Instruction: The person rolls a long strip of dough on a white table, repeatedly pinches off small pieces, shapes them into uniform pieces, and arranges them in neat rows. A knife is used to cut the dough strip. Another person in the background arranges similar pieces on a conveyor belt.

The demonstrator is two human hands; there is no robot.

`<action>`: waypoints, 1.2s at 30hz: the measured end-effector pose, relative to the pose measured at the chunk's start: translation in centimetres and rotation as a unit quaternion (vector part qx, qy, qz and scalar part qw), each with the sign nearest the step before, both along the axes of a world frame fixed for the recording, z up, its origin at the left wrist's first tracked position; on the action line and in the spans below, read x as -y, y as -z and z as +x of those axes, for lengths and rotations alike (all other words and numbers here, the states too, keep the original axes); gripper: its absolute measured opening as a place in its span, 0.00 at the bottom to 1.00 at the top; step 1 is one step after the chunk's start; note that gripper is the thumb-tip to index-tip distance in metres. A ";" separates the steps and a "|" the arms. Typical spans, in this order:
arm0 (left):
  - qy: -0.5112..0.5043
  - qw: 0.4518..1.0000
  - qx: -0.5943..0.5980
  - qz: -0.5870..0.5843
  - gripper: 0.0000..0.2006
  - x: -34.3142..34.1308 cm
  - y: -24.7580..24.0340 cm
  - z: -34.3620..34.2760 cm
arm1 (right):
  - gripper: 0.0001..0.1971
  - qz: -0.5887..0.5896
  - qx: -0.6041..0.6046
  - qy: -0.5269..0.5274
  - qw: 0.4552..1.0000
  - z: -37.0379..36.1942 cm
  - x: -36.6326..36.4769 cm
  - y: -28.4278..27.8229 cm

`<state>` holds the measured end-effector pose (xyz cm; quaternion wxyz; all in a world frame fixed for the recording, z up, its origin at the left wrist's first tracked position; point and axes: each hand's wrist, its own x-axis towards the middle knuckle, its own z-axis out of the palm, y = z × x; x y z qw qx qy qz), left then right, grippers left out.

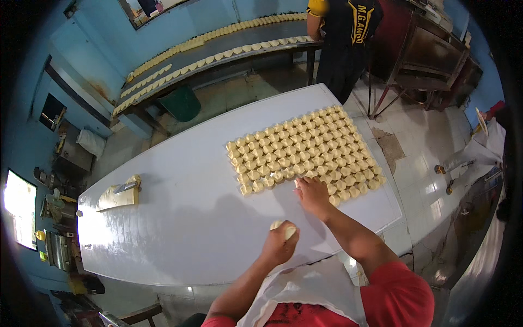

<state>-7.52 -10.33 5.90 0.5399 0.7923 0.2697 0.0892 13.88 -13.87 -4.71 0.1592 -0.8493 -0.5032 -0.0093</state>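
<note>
Dough (291, 232) bulges from the left hand (279, 244), curled firmly around it, probably to keep it together. Ahead of that grip, the right hand (313, 194) meets dough pieces (305, 147), apparently rowed to save space; whether it pinches one, I cannot tell.

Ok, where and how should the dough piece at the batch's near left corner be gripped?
I'd pinch that dough piece lightly by its sides, coming from the near left, slightly above. Neighbouring pieces sit to its right and behind, so those sides look harder to reach; its small, rounded shape likely suits a gentle fingertip hold.
</note>
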 end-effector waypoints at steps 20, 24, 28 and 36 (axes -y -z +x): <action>-0.044 0.992 -0.103 -0.050 0.33 0.6 10.8 -3.8 | 0.15 0.070 -0.376 -0.123 0.916 -10.0 6.0 -6.7; -0.068 0.993 0.008 0.100 0.20 1.5 8.8 -3.6 | 0.10 0.157 -0.147 -0.163 0.963 -11.5 6.1 -7.9; -0.095 0.988 0.015 0.117 0.16 2.0 3.5 -2.2 | 0.12 0.142 -0.102 -0.128 0.976 -12.0 5.4 -10.2; 0.120 0.975 0.099 0.161 0.08 2.4 3.8 -2.5 | 0.19 0.020 -0.039 0.027 0.999 -7.2 3.3 -6.2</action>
